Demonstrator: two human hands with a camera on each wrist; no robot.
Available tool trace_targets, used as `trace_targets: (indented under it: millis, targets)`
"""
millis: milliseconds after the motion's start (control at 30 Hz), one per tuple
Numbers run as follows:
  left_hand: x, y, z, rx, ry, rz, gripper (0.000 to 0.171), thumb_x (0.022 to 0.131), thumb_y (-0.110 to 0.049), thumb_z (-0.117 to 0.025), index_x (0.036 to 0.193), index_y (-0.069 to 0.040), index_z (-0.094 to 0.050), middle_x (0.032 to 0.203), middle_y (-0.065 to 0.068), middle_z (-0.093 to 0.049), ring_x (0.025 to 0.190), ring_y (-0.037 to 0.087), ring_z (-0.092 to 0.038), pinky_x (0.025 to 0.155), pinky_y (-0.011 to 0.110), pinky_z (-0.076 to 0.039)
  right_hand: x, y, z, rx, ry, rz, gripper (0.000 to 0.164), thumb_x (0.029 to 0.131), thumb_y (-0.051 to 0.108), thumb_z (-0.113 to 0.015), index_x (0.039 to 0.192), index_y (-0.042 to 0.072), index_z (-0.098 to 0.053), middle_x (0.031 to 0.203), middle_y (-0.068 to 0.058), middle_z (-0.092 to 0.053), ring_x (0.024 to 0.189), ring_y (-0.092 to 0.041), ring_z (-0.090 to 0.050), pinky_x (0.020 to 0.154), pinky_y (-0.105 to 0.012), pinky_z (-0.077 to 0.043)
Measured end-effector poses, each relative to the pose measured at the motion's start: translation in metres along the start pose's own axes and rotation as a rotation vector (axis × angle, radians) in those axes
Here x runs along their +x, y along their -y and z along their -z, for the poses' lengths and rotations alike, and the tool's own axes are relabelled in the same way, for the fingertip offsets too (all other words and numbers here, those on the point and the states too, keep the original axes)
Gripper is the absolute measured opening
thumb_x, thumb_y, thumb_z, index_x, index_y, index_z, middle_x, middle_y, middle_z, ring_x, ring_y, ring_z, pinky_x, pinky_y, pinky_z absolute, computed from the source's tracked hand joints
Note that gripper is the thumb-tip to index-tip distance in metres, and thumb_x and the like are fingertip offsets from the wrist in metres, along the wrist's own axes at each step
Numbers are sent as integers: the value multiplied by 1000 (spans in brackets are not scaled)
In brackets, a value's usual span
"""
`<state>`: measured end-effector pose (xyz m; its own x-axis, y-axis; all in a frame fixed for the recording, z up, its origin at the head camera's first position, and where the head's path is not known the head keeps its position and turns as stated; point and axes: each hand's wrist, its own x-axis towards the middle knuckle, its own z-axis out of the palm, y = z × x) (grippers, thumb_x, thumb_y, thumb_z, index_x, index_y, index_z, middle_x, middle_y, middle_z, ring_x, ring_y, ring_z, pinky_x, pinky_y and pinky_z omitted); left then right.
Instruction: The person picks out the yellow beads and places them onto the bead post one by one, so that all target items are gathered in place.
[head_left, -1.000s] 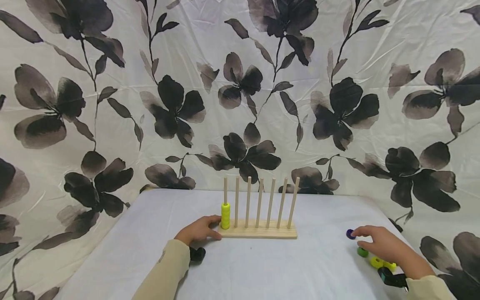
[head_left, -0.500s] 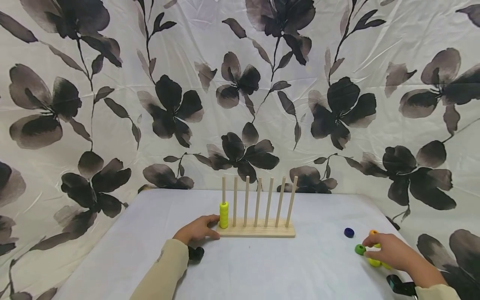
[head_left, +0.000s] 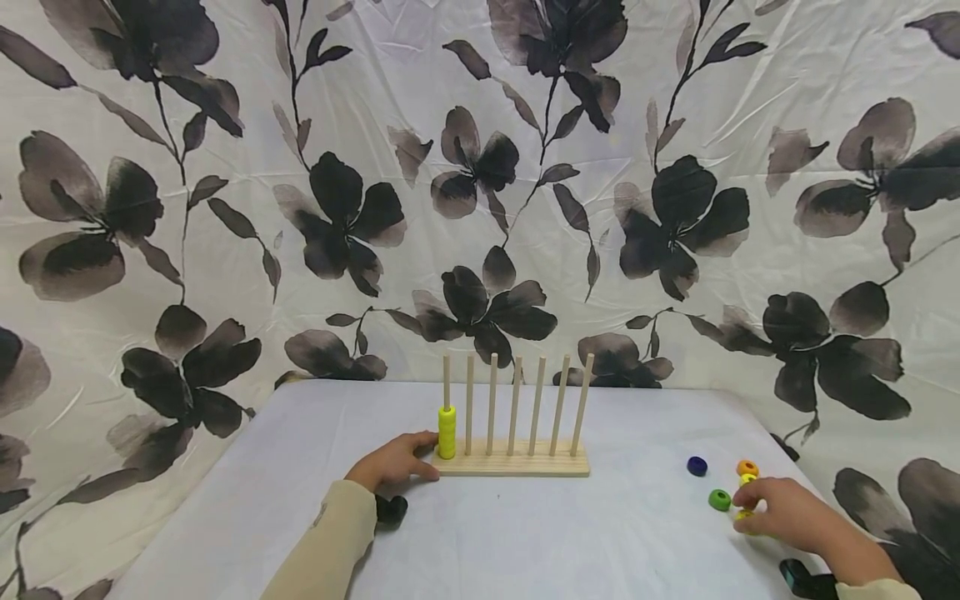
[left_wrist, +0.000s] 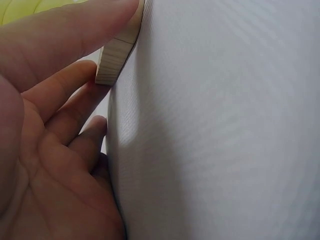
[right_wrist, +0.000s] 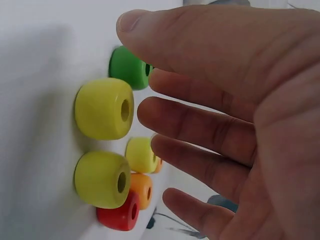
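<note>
My left hand (head_left: 393,460) grips the left end of a wooden peg rack (head_left: 517,470), thumb in front and fingers behind its base. Yellow beads (head_left: 447,432) are stacked on the leftmost peg; the other pegs are bare. My right hand (head_left: 795,518) hovers over loose beads on the right, thumb and fingers apart, holding nothing. In the right wrist view, a yellow bead (right_wrist: 102,109) lies nearest its fingertips, beside a second yellow bead (right_wrist: 101,179). A green bead (right_wrist: 129,67) shows beyond the thumb. Part of the bead group is hidden by the hand in the head view.
A dark blue bead (head_left: 697,466) lies left of the group, and an orange bead (head_left: 747,468) behind it. A red bead (right_wrist: 119,214) shows low in the right wrist view. The white-covered table (head_left: 570,542) ends at a floral cloth backdrop (head_left: 480,167).
My right hand has drawn back from beside the blue bead toward the near right, over the yellow beads, uncovering the green and orange beads. The left hand stays on the rack.
</note>
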<state>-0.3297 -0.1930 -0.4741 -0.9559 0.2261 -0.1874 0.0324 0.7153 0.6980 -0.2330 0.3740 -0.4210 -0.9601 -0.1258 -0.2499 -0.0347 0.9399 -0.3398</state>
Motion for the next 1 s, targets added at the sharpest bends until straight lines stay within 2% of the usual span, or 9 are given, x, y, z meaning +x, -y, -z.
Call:
trace_targets:
  millis: [233, 467, 800, 1000]
  targets:
    - [-1, -1, 1, -2, 2, 0, 78, 72, -28, -84, 142, -18, -50, 151, 11, -43, 144, 38, -30, 115, 62, -23, 1, -5, -2, 6, 1, -19, 37, 73, 32, -82, 99, 8, -70, 93, 1, -67, 87, -16, -58, 78, -45, -53]
    - [-1, -2, 1, -5, 2, 7, 79, 72, -28, -84, 142, -19, -50, 151, 11, -44, 144, 38, -31, 115, 62, -23, 3, -10, -4, -8, 9, -29, 32, 75, 22, -80, 101, 7, -70, 99, -5, -68, 91, -21, -61, 82, -50, -53]
    - [4, 3, 0, -19, 4, 6, 80, 72, -29, -84, 143, -18, -49, 152, 11, -42, 144, 38, -30, 115, 63, -23, 8, -14, -11, 33, 11, -72, 31, 76, 20, -80, 102, 9, -67, 96, -1, -66, 87, -17, -57, 78, -44, -54]
    - [3, 2, 0, -44, 16, 14, 80, 72, -27, -85, 143, -18, -49, 152, 11, -42, 144, 39, -30, 115, 63, -22, 8, -14, -13, 25, 16, -75, 31, 77, 19, -79, 104, 7, -67, 97, -1, -67, 88, -18, -58, 79, -45, -54]
